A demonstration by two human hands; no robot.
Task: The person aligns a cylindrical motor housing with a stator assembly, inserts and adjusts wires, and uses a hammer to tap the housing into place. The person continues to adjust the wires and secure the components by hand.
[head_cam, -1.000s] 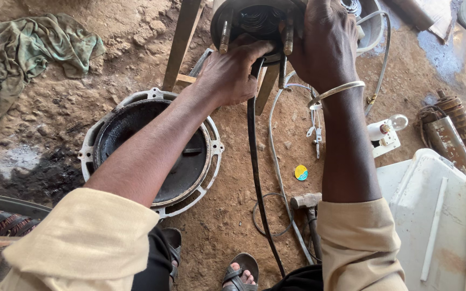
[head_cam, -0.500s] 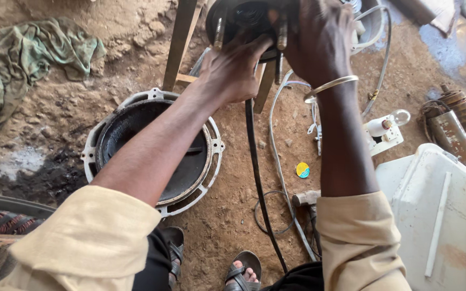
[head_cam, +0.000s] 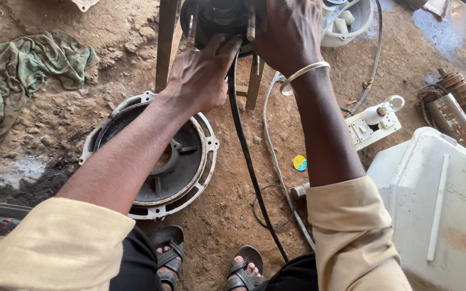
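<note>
Bare, packed dirt ground (head_cam: 55, 140) under us, scattered with workshop bits, and we're leaning over a dark round motor housing (head_cam: 219, 19) perched on a wooden stand (head_cam: 167, 46) at the top of view. Our left hand (head_cam: 200, 73) lies flat against its lower edge, fingers spread and pressing, not pinching anything. Our right hand (head_cam: 289, 35) covers the right side of the housing, fingers curled over the rim; how firmly it grips, we cannot tell. A silver bangle (head_cam: 303, 74) sits on that wrist.

A black cable (head_cam: 244, 145) hangs from the housing down between our arms, beside a pale grey wire (head_cam: 269, 151). On the ground just left lies a round metal end cover (head_cam: 160, 159), and our sandalled feet (head_cam: 206, 264) sit below it.

Risk, as we judge it: the housing looks heavy on a narrow stand, so a slip of either palm could tip it toward our toes. That cable could also snag a forearm, and the bangle might catch on a protruding stud (head_cam: 192, 27).
</note>
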